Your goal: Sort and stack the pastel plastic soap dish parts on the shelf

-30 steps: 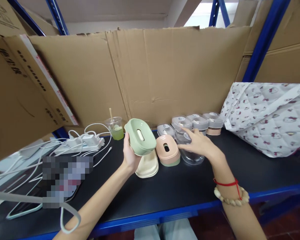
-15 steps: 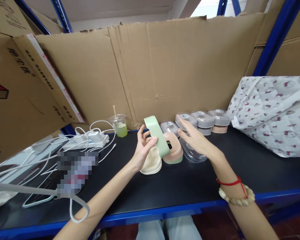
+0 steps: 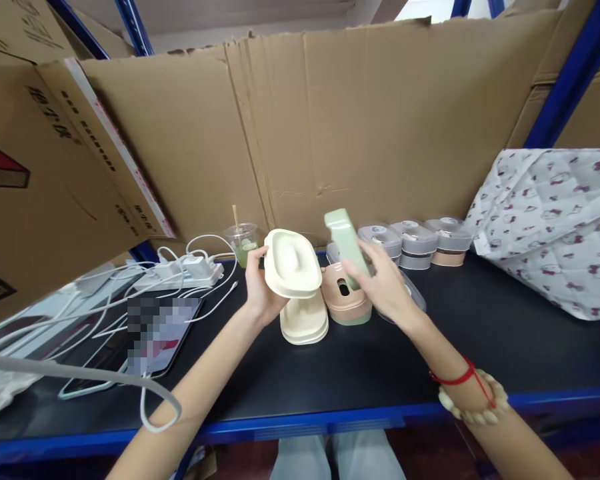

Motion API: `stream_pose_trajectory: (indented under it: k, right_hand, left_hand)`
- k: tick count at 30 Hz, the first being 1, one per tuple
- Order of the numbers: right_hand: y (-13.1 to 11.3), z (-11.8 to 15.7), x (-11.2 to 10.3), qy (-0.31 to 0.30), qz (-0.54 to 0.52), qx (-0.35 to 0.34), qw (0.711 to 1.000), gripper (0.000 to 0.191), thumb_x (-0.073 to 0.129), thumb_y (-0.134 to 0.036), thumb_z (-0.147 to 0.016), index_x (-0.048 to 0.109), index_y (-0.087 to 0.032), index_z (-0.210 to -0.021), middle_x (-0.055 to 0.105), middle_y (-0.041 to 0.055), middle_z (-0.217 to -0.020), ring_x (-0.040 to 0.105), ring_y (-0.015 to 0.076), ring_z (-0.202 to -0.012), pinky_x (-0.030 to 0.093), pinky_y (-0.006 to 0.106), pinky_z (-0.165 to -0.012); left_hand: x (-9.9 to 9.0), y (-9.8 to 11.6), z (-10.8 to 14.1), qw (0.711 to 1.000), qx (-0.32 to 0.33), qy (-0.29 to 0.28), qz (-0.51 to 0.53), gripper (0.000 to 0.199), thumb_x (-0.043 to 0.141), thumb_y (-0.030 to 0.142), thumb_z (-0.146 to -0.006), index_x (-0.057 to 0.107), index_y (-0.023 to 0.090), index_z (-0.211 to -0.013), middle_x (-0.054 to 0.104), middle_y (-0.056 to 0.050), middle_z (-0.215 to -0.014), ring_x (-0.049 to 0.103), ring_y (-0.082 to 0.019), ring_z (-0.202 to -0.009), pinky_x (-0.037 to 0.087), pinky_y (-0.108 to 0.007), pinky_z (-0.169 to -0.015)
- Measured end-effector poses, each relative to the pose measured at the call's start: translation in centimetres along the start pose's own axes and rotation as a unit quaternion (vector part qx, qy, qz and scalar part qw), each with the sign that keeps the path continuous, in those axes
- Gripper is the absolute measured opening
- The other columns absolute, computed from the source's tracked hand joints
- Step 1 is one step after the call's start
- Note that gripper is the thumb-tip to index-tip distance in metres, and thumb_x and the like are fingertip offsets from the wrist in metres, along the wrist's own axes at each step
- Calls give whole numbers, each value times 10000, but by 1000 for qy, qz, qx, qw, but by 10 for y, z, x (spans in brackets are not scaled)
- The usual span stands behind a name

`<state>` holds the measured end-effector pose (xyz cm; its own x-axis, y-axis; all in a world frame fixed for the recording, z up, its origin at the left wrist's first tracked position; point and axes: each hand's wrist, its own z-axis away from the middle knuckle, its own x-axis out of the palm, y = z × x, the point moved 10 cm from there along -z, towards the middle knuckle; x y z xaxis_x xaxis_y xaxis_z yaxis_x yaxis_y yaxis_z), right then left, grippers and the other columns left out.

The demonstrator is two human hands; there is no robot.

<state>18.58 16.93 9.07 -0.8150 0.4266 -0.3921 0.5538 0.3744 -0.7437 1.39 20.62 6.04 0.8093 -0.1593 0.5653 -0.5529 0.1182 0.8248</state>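
My left hand (image 3: 263, 287) grips a cream plastic tray-like piece (image 3: 293, 262) with a raised ridge in its middle, held up and tilted. Below it, more cream pieces (image 3: 305, 323) of the same shape lie stacked on the black table. My right hand (image 3: 383, 280) holds a pale green plastic ring-like cover (image 3: 349, 243), raised and tilted. Directly under that cover stands a pink rounded shell with a dark oval opening (image 3: 336, 303), resting on a green one. Clear plastic lids (image 3: 416, 293) lie partly hidden behind my right hand.
Several finished-looking boxes with clear lids (image 3: 414, 237) line the back right, beside a patterned quilted bag (image 3: 555, 227). A cup of green drink (image 3: 245, 247), a white power strip (image 3: 200, 270) with cables, and a phone (image 3: 175, 340) occupy the left. Cardboard (image 3: 380, 120) walls the back.
The green cover has passed from my left hand to my right, which was empty. My left hand now holds up a cream piece. The view has shifted slightly.
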Motion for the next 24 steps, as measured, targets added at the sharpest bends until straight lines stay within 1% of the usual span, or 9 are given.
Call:
stream_pose_trajectory:
  k: [2,5,9,13,15,18,19,21,24]
  right_hand:
    - [-4,1,-10,49,161,-18,986,580,623,-609,-645,688,-216,-1066,550,113,-1161,509,323,-1090,469,455,-824]
    - [-8,4,-3,38,283,-42,958,383,649,-541,-673,742,-195,-807,603,115,-976,552,292,-958,475,383,-697]
    - [-10,6,13,-15,321,-74,944,282,679,-473,-691,724,-200,-632,596,89,-724,550,240,-802,434,340,-646]
    - [-14,7,17,-27,313,-104,944,242,735,-428,-627,691,-195,-580,604,75,-805,541,238,-852,424,379,-767]
    - [-13,8,17,-20,310,-104,945,260,722,-441,-626,694,-183,-623,608,93,-923,541,262,-923,413,411,-829]
    - [-5,9,25,-56,313,-74,945,330,668,-463,-673,718,-183,-840,566,120,-1128,537,291,-1019,407,445,-880]
    - [-2,10,29,-79,314,-60,944,361,653,-454,-693,713,-192,-934,547,121,-1176,535,293,-1040,414,444,-881]
    - [3,11,35,-116,314,-38,941,394,623,-417,-733,688,-221,-1069,516,115,-1246,526,294,-1082,429,430,-867]
    - [2,11,38,-126,318,-41,939,343,577,-365,-785,694,-246,-1084,522,97,-1266,512,287,-1115,428,411,-854]
  left_hand:
    - [-7,3,-3,999,-23,27,-23,380,411,370,-733,598,111,-939,656,-62,-863,632,-194,-844,505,-259,-718]
    - [-26,2,-8,985,-61,85,-136,218,516,221,-712,597,99,-874,635,-28,-710,597,-125,-632,462,-182,-575]
    - [-37,-3,-14,960,-108,83,-244,149,518,151,-735,586,88,-853,605,-15,-649,562,-97,-563,428,-157,-537]
    - [-43,5,-18,921,-104,63,-370,394,516,174,-778,543,65,-1155,649,-63,-881,600,-109,-682,451,-164,-594]
    - [-51,9,-15,871,-123,78,-470,535,506,192,-803,429,100,-1325,617,-99,-1107,623,-136,-841,466,-170,-642]
    - [-55,2,-7,742,-174,46,-645,613,420,242,-876,256,85,-1445,509,-162,-1297,602,-182,-1025,474,-174,-693]
    - [-54,-2,-5,702,-187,29,-687,634,374,239,-894,179,45,-1465,533,-196,-1255,626,-197,-975,480,-194,-672]
    - [-52,-13,1,652,-211,8,-729,664,286,200,-908,9,-46,-1459,624,-241,-1046,665,-216,-738,480,-246,-598]
    - [-49,-20,6,583,-218,-6,-783,659,246,143,-885,-27,-92,-1438,667,-174,-768,619,-193,-510,472,-260,-589]
